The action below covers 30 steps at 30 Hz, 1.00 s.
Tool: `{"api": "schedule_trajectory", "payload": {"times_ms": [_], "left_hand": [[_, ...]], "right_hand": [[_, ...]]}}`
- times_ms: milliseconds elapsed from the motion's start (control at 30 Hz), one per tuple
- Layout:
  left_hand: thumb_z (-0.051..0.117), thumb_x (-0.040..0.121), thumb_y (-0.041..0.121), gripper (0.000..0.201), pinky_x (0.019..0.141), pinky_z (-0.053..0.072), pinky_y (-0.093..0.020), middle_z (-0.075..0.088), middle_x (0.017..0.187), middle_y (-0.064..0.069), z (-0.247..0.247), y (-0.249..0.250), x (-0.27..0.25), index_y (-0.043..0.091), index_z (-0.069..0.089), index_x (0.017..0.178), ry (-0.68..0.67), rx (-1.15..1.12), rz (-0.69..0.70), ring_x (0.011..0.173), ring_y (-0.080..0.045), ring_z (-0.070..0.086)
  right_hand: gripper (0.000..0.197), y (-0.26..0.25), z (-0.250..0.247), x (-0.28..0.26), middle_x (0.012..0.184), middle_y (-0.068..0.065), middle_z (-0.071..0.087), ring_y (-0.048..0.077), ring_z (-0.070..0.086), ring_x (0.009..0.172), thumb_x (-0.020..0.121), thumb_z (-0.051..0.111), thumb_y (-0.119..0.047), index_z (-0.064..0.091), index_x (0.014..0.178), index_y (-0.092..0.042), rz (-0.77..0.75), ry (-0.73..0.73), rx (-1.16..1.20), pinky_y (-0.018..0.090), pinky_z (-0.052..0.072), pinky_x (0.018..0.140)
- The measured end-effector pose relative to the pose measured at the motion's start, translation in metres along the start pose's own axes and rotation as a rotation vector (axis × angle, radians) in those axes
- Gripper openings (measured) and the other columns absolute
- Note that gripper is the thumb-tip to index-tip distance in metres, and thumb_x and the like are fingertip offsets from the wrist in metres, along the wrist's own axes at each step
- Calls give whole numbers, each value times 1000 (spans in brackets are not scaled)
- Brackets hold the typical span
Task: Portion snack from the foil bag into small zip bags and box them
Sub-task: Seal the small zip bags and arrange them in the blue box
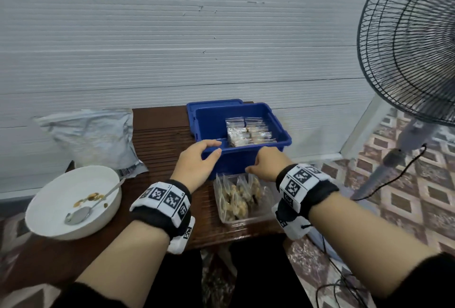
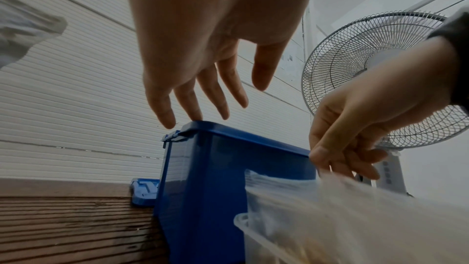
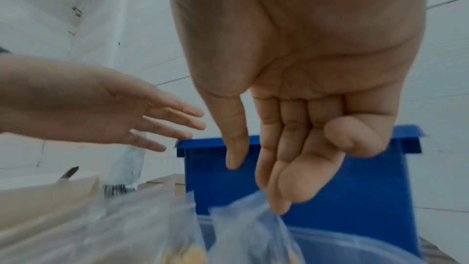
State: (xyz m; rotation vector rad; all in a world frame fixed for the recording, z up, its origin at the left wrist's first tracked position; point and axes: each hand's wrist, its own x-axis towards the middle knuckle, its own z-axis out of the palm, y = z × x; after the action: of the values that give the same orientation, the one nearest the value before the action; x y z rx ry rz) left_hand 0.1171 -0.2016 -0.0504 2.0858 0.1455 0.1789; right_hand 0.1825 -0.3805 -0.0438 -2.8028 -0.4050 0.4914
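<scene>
The boxing step is judged in hand: filled zip bags point(image 1: 240, 199) lie in a clear tray point(image 1: 264, 216) before the blue box point(image 1: 280, 140). The right hand point(image 1: 267, 163) reaches among them — whether one is pinched cannot be told. The left hand point(image 1: 197, 160), fingers relaxed, touches the rim — shown only by the left wrist view. A firm pinch is needed next.

Left hand point(image 2: 203, 51), fingers spread, hovers over blue box point(image 2: 223, 178) rim; right hand point(image 2: 360, 127) pinches zip bag point(image 2: 330, 208).
</scene>
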Motion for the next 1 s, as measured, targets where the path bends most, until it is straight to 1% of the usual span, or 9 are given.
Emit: {"api": "schedule_trajectory", "payload": {"times_ms": [100,233,367,500,667,733,833,933,1000], "left_hand": [[56,96,24,23,100,37,-21,58,129,8,1,0,-7,23,64,118,0,-2,9,120,-6,48],[56,97,23,24,100,37,-21,59,124,8,2,-1,-13,22,64,120,-4,4,5,119,-7,48],[56,97,24,24,95,35,-18,57,114,13,2,-1,-14,23,64,119,-13,28,4,111,-2,47],[56,97,24,25,95,35,-19,58,116,12,1,-4,-13,21,64,120,-26,34,-2,110,-2,48],[56,96,24,23,98,36,-21,58,114,12,1,-6,-12,22,65,118,-27,38,-4,115,-7,50],[57,96,25,19,103,37,-26,58,113,14,1,-8,-9,27,65,113,-25,47,-5,118,-9,51],[63,91,34,14,109,36,-45,62,108,23,1,-10,-4,45,61,98,0,80,19,118,-9,54],[68,85,43,17,109,34,-50,63,103,29,-1,-5,-1,54,57,92,-27,104,76,116,-5,54],[70,82,47,15,109,33,-51,63,101,31,-2,1,2,55,59,89,-63,105,109,116,-5,54]], "right_hand": [[32,4,15,-5,81,4,62,23,60,76,88,61,-42,60,84,-10,43,27,48,29,44,64],[39,5,25,-11,64,0,49,21,54,67,85,65,-42,46,63,-16,126,39,117,27,37,51],[33,5,32,-10,68,5,51,28,59,75,89,58,-27,45,62,-13,158,55,175,29,42,63],[28,4,25,-13,69,5,50,27,55,74,91,55,-23,48,67,-10,150,38,140,31,43,66],[11,5,3,-21,88,12,60,28,61,88,89,55,-16,57,85,-5,90,6,47,33,47,74],[15,6,-6,-23,99,15,65,30,62,94,90,54,-13,62,94,-2,58,16,11,33,48,77],[19,4,-23,-25,106,14,66,28,61,99,92,51,-8,66,102,-2,-21,36,0,32,48,81],[13,-4,-40,-28,101,6,61,20,55,94,93,53,-10,64,99,-9,-128,65,22,26,39,75],[8,-10,-46,-29,95,2,56,16,51,90,94,53,-11,60,93,-15,-191,83,43,23,35,73]]}}
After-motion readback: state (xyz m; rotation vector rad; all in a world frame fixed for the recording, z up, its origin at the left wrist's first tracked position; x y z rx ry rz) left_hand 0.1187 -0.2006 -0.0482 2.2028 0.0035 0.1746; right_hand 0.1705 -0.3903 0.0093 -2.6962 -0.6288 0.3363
